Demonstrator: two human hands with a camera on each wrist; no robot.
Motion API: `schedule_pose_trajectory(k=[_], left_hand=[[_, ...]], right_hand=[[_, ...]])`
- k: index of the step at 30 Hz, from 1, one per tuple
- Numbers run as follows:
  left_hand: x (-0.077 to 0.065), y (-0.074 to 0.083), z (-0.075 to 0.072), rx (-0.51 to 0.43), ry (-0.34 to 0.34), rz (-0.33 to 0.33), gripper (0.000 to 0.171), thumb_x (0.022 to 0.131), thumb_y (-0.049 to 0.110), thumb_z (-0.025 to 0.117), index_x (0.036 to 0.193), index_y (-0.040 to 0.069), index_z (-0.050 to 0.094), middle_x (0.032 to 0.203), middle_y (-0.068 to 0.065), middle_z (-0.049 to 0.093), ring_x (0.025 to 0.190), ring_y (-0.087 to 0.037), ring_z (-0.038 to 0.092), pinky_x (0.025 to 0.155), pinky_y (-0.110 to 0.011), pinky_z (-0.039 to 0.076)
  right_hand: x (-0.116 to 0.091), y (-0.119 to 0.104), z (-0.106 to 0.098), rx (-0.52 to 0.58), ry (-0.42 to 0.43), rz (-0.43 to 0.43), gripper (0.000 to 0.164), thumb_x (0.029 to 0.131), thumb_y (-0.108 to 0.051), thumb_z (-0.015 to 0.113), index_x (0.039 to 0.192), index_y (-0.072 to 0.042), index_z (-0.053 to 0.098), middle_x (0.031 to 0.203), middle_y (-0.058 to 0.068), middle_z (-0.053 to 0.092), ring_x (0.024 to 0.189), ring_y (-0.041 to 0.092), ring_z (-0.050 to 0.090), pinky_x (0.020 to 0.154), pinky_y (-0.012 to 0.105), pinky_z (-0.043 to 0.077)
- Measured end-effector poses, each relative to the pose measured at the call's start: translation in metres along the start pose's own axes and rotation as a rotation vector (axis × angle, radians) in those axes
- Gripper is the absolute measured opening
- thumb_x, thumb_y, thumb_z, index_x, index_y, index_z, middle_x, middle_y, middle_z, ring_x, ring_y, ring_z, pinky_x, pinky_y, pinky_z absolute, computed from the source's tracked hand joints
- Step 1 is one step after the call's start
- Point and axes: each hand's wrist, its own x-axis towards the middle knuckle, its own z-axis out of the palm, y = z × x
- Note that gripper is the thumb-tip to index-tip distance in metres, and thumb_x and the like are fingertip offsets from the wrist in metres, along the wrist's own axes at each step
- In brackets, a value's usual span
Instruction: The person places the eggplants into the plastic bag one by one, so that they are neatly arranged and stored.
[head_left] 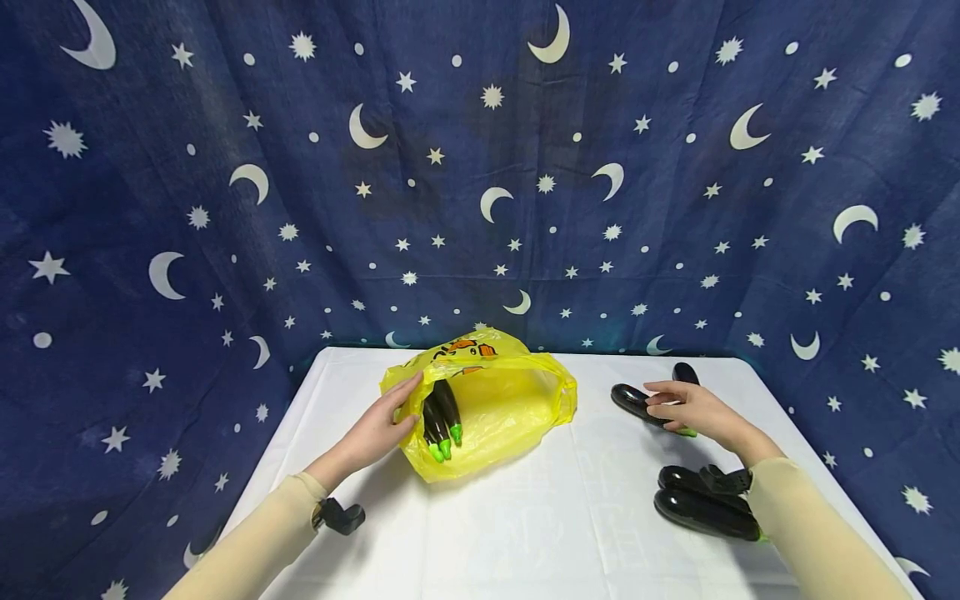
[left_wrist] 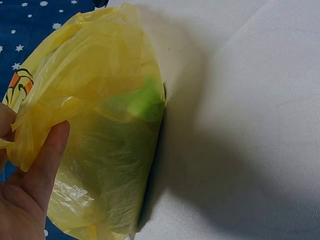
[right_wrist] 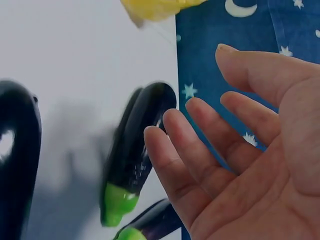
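The edge of a yellow bag [head_left: 517, 408] is pinched between thumb and fingers of the left hand [head_left: 381, 431]; eggplants [head_left: 447, 407] are contained just beside them. The fingers of the right hand [head_left: 697, 412] are held loosely spread, with a dark eggplant [head_left: 628, 400] (contact cannot be told) seen just beyond their tips on the tabletop [head_left: 517, 533].

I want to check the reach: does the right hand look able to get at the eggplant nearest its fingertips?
Probably yes: the right hand hovers open and empty, and nothing visible stands between it and that eggplant.
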Motion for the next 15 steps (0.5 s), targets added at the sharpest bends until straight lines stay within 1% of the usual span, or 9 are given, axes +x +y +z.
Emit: schedule_pose_trajectory(k=[3,7,15], left_hand=[[0.000,0.000,0.000,0.002,0.001,0.005,0.071,0.100,0.010,0.061,0.163,0.014,0.029,0.165,-0.009,0.030,0.151,-0.031,0.029,0.119,-0.051,0.030],[0.000,-0.001,0.000,0.009,0.003,0.006,0.070,0.101,0.010,0.061,0.163,0.014,0.029,0.165,-0.009,0.030,0.151,-0.030,0.029,0.119,-0.050,0.030],[0.000,-0.001,0.001,0.005,0.006,0.005,0.070,0.100,0.009,0.061,0.163,0.015,0.029,0.165,-0.009,0.031,0.150,-0.030,0.030,0.119,-0.050,0.030]], right_hand=[[-0.003,0.005,-0.006,-0.004,0.016,-0.014,0.067,0.101,-0.025,0.067,0.153,0.007,0.038,0.142,0.034,0.050,0.122,0.038,0.060,0.092,0.048,0.057],[-0.005,0.011,-0.013,0.001,0.044,-0.010,0.066,0.103,-0.023,0.064,0.153,0.010,0.036,0.142,0.036,0.050,0.124,0.042,0.058,0.093,0.051,0.056],[-0.006,0.021,-0.025,0.004,0.076,0.034,0.068,0.104,-0.022,0.061,0.154,0.013,0.029,0.147,0.038,0.042,0.129,0.047,0.052,0.094,0.050,0.056]])
